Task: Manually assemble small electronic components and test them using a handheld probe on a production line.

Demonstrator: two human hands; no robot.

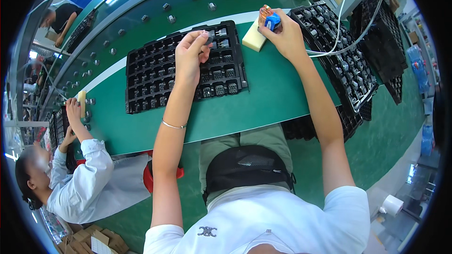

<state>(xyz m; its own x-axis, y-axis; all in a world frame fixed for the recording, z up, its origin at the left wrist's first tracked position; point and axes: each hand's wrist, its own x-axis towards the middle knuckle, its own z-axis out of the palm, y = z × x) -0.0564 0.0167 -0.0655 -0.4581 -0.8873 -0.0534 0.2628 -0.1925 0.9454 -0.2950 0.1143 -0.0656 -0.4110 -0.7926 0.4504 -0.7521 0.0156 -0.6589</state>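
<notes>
While my left hand (189, 57) hangs over the far right portion of the black compartment tray (239, 59), its thumb and forefinger pinch a small grey part (209, 40); my right hand (285, 36) is just right of the tray, its fingers wrapped around a blue-and-orange object (271, 19) whose exact kind I cannot tell; under that hand lies a pale yellow block (254, 39) on the green tabletop (212, 120), and I cannot tell whether the object touches it. To do this well, I judge that a light, steady pinch serves best, firm enough that the part does not slip; a low wrist over the tray should make any drop a short one, and a clear path should spare the pieces in its compartments a knock; my right grip probably wants to be secure without crushing. As for writing, the blue surface seems to carry a pale mark, too small for me to read; nearer my body than the tray, a dark emblem (207, 231) sits on my white shirt (245, 216); I make out no legible label on the tray itself.
</notes>
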